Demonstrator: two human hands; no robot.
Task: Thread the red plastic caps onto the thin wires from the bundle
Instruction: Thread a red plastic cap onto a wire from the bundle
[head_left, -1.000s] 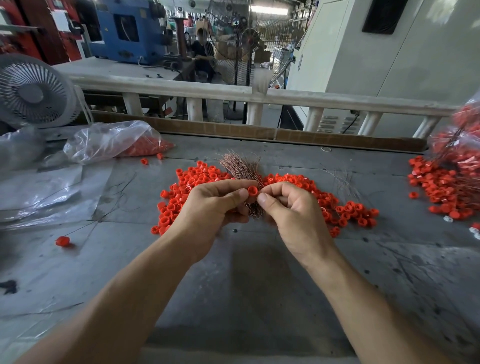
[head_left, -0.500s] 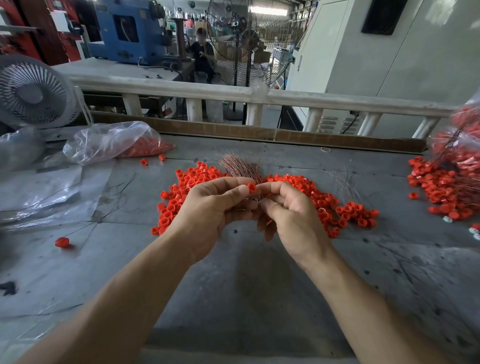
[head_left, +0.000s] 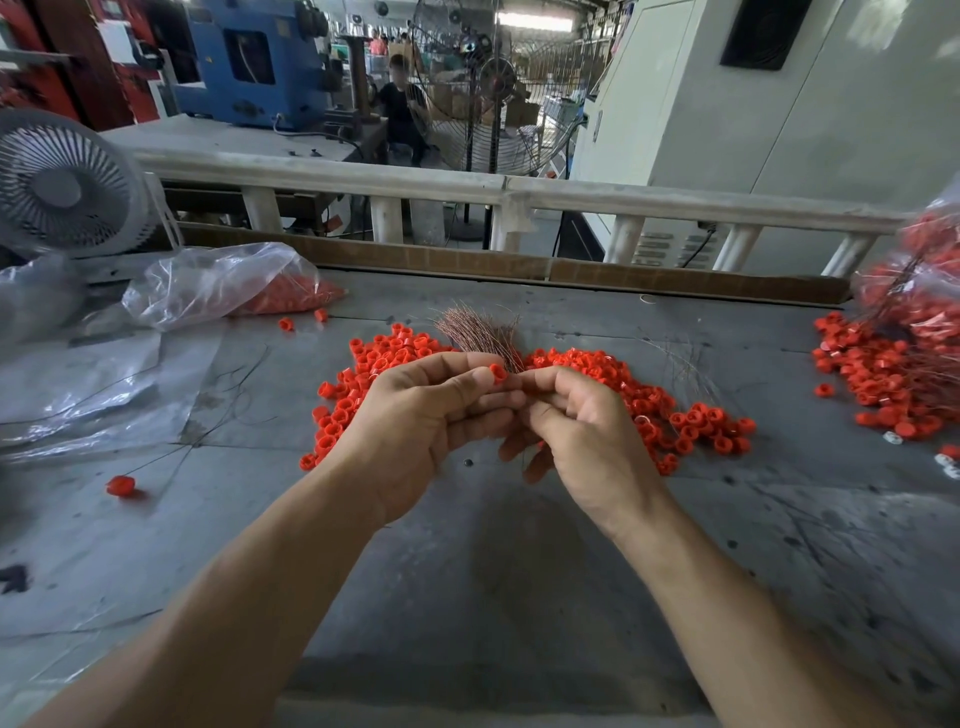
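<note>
My left hand (head_left: 426, 421) pinches a red cap (head_left: 497, 372) between thumb and forefinger, and its lower fingers are curled round the brown wire bundle (head_left: 480, 332), which fans out above both hands. My right hand (head_left: 582, 426) meets the left at the cap, its thumb and forefinger pinched together at a thin wire that is too fine to make out. Its other fingers hang loosely curled below. A pile of loose red caps (head_left: 691, 421) lies on the grey table (head_left: 467, 571) behind the hands.
A clear plastic bag (head_left: 218, 283) holding red caps lies at the back left beside a grey fan (head_left: 57, 182). At the right edge sits another bag and a heap of caps on wires (head_left: 893, 364). One capped wire (head_left: 120, 485) lies at the left.
Both hands have stayed together at the cap. My right hand's lower fingers have uncurled and spread downward since a second ago.
</note>
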